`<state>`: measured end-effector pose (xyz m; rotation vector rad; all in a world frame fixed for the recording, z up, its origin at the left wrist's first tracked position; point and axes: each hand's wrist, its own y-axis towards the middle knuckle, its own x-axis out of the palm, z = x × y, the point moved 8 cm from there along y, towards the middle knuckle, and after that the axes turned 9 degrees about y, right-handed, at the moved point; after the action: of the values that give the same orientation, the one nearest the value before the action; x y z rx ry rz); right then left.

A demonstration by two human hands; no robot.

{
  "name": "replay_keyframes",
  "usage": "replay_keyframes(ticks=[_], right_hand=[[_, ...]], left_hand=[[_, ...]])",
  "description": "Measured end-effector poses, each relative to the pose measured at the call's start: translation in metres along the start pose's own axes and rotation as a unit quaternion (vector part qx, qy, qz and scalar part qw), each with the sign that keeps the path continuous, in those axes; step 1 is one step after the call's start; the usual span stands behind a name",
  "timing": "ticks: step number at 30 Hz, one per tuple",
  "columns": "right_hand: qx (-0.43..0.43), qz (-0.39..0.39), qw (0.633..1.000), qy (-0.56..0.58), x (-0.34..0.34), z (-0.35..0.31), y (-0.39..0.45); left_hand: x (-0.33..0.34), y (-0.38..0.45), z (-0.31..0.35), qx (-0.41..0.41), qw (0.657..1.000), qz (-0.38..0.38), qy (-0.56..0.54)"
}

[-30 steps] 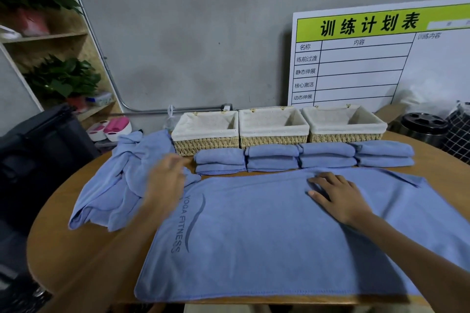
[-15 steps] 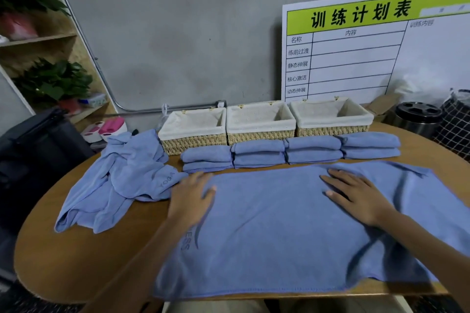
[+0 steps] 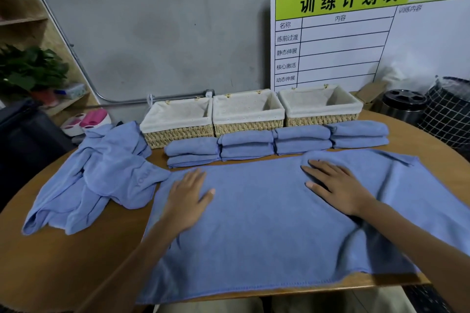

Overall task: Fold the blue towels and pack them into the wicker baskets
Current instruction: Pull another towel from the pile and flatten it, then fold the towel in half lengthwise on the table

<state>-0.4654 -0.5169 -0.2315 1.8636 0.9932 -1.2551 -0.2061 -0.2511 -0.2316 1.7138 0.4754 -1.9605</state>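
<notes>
The fingers (image 3: 193, 180) of both hands lay straight and flat, gripping nothing, pressed on the spread towel (image 3: 267, 223). A second before, the left hand (image 3: 187, 201) had hovered blurred at the towel's left end, over the printed logo; it had since come inward and settled palm-down, covering most of that print, while the right hand (image 3: 338, 188) had stayed planted near the far edge. That read as smoothing finished, with the first fold likely next. The surface (image 3: 76, 256) carried everything: the spread towel nearest the person, a crumpled heap (image 3: 101, 175) to its left, touching its corner, then four folded stacks (image 3: 277, 142) in a row just before the three baskets (image 3: 248, 114), which looked empty.
</notes>
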Motion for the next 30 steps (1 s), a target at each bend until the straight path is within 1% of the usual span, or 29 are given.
replay_keyframes(ticks=[3,5,6,9,10,11,13,14,18,21,23,25,26,28,30], right_hand=[[-0.004,0.037,0.998,0.059,-0.013,0.012,-0.001],[0.024,0.059,0.997,0.049,-0.023,0.032,-0.007],[0.041,0.056,0.997,0.032,-0.025,0.043,-0.010],[0.068,0.019,0.997,0.013,-0.024,0.062,-0.016],[0.070,0.013,0.997,0.018,-0.024,0.064,-0.017],[0.069,0.008,0.997,0.023,-0.024,0.065,-0.017],[0.068,0.000,0.997,0.028,-0.024,0.069,-0.017],[0.073,-0.002,0.997,0.030,-0.025,0.072,-0.019],[0.097,-0.012,0.995,0.032,-0.029,0.086,-0.028],[0.108,-0.014,0.994,0.021,-0.031,0.085,-0.029],[0.111,-0.017,0.993,0.016,-0.030,0.082,-0.030],[0.114,-0.020,0.993,0.007,-0.029,0.078,-0.031],[0.116,-0.023,0.993,0.002,-0.029,0.077,-0.031],[0.123,-0.023,0.992,-0.001,-0.032,0.081,-0.030],[0.149,-0.010,0.989,0.002,-0.040,0.102,-0.031]], left_hand=[[0.006,0.007,-0.028,-0.023,0.996,-0.027,0.078],[0.001,0.003,-0.035,-0.017,0.995,-0.032,0.092],[-0.001,0.000,-0.037,-0.016,0.996,-0.026,0.087],[-0.016,-0.006,-0.036,-0.023,0.997,0.055,0.047],[-0.017,-0.008,-0.037,-0.035,0.997,0.055,0.046],[-0.013,-0.008,-0.037,-0.049,0.997,0.032,0.059],[0.000,-0.009,-0.041,-0.073,0.993,-0.040,0.085],[0.002,-0.009,-0.043,-0.078,0.992,-0.052,0.088],[-0.010,-0.008,-0.054,-0.093,0.992,-0.015,0.085],[-0.010,-0.004,-0.058,-0.095,0.989,-0.042,0.102],[-0.016,-0.002,-0.044,-0.080,0.988,-0.015,0.131],[-0.016,-0.003,-0.024,-0.062,0.990,0.023,0.122],[-0.011,-0.005,-0.016,-0.059,0.993,0.017,0.102],[0.005,-0.011,-0.013,-0.064,0.995,-0.028,0.076],[0.009,-0.011,-0.018,-0.065,0.993,-0.047,0.085]])
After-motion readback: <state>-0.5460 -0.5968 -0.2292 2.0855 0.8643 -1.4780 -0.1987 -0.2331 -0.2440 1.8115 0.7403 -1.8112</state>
